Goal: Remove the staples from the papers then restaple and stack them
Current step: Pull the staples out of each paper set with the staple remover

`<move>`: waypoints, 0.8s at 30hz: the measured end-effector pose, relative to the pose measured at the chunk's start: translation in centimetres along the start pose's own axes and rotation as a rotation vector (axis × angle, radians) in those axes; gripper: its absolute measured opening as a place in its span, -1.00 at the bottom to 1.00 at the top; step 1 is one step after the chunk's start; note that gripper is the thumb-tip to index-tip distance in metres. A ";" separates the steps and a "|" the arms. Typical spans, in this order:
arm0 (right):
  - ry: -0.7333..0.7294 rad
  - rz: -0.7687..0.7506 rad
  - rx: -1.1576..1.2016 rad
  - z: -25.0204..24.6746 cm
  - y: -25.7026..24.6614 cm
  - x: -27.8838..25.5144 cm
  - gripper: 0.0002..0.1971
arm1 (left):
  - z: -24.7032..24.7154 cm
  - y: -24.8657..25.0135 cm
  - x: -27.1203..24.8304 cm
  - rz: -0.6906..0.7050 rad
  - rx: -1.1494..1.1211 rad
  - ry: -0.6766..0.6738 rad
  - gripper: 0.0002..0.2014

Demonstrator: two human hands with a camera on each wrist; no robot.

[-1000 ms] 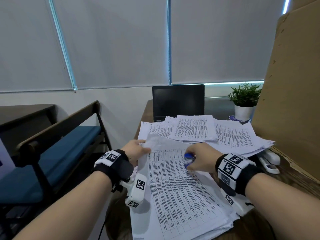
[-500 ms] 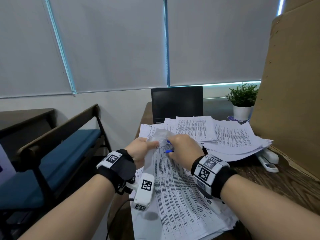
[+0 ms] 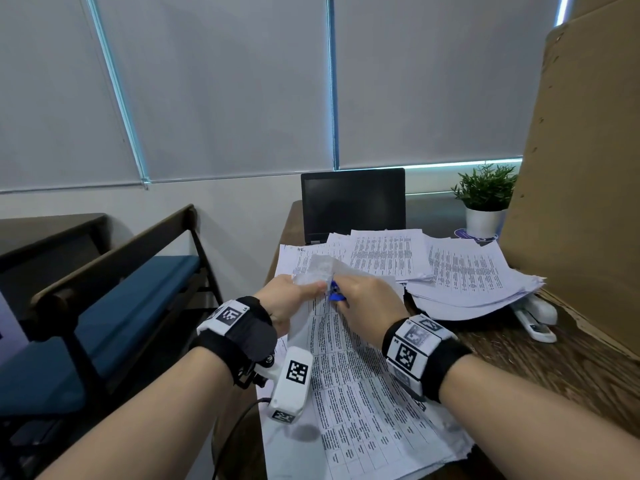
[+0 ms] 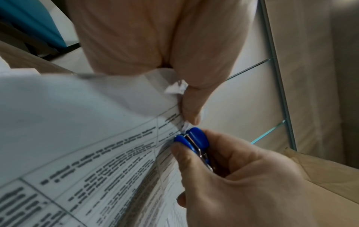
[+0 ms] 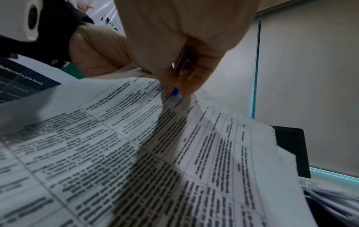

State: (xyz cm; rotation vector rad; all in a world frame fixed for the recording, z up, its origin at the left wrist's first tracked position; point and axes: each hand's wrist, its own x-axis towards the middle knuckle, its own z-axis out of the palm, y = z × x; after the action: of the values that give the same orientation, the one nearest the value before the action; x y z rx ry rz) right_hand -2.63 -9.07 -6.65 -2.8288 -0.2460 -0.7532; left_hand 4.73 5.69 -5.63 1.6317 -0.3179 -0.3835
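— What did you see at the dark wooden desk (image 3: 540, 362)?

— A person sat holding up the top corner of a stapled sheaf of white printed papers (image 3: 349, 382), its lower end lying on the desk's near left edge. The left hand (image 3: 287, 299) pinched the folded-back corner between thumb and fingers. The right hand (image 3: 367, 306) had its fingers curled round a small blue staple remover (image 3: 335, 295), squeezed against that same corner, just beside the left thumb.

— Was anything kept in a container?

— Only the small green plant in a white pot (image 3: 485, 206), at the back right, standing on a dark round coaster. Nothing else held anything. The loose heaps of white printed sheets (image 3: 464, 271) lay bare on the desk, spread between the black laptop screen (image 3: 353, 202) and a tall brown cardboard panel (image 3: 588, 174).

— What couldn't you make out?

— The staple itself; the remover's claws and the fingers covered it. The print on the pages was too blurred to read. A white stapler (image 3: 535, 318) lay near the cardboard, its back end tucked under the overhanging sheets. The laptop's keyboard was buried by paper. A blue-cushioned bench (image 3: 114, 306) stood to the left, cut off at the picture's edge.
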 end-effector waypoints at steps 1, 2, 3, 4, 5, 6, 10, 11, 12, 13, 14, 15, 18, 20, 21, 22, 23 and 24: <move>0.006 0.008 -0.001 0.1 0.0 0.1 -0.82 | 0.0 -0.3 0.5 0.007 0.029 0.009 -0.46; 0.020 0.016 -0.004 0.4 0.1 0.2 -0.79 | -0.1 -0.6 1.0 0.008 0.040 0.012 -0.35; 0.031 0.033 -0.015 0.6 0.1 0.3 -0.73 | -0.1 -1.0 1.5 0.014 0.041 0.023 -0.29; 0.042 0.054 -0.020 0.8 0.1 0.4 -0.67 | -0.1 -1.2 2.0 0.025 0.054 0.038 -0.29; 0.048 0.082 -0.011 0.9 0.1 0.5 -0.64 | 0.2 -0.9 1.9 0.032 0.085 0.050 -0.32; 0.050 0.115 0.021 0.9 0.0 0.6 -0.64 | 0.5 -0.5 1.5 0.045 0.114 0.059 -0.41; 0.019 0.279 0.283 0.9 -0.1 0.9 -0.82 | 1.2 -0.1 1.0 0.073 0.158 0.100 -0.79; 0.014 0.305 0.341 1.1 -0.1 0.9 -0.86 | 1.2 -0.2 1.2 0.076 0.170 0.105 -0.82; 0.024 0.331 0.405 1.3 -0.1 0.9 -0.90 | 1.2 -0.3 1.3 0.080 0.182 0.106 -0.84; 0.034 0.381 0.473 1.6 -0.1 1.0 -0.95 | 1.3 -0.4 1.4 0.084 0.194 0.104 -0.86; 0.052 0.440 0.548 1.9 0.0 1.1 -0.97 | 1.2 -0.5 1.6 0.086 0.212 0.107 -0.85; 0.056 0.509 0.623 2.3 0.1 1.2 -0.92 | 1.1 -0.5 1.7 0.085 0.234 0.109 -0.83; 0.039 0.618 0.829 3.0 0.2 1.3 -0.92 | 0.9 -0.7 2.2 0.075 0.262 0.119 -0.82; 0.021 0.627 0.933 3.1 0.3 1.3 -0.89 | 0.8 -0.7 2.2 0.074 0.251 0.110 -0.92; 0.015 0.636 0.973 3.1 0.3 1.3 -0.85 | 0.9 -0.7 2.2 0.068 0.247 0.109 -0.95; 0.015 0.642 1.002 3.1 0.3 1.2 -0.81 | 0.8 -0.7 2.2 0.067 0.244 0.109 -0.95; 0.016 0.647 1.020 3.2 0.3 1.2 -0.78 | 0.8 -0.8 2.2 0.070 0.238 0.102 -0.93; 0.018 0.650 1.040 3.2 0.4 1.1 -0.76 | 0.8 -0.9 2.3 0.076 0.224 0.096 -0.93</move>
State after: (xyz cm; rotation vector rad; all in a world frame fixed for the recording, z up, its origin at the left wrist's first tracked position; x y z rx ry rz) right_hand -0.08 -8.54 -8.84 -1.7345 0.2307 -0.3318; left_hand 6.41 4.12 -6.69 1.8447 -0.3589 -0.2165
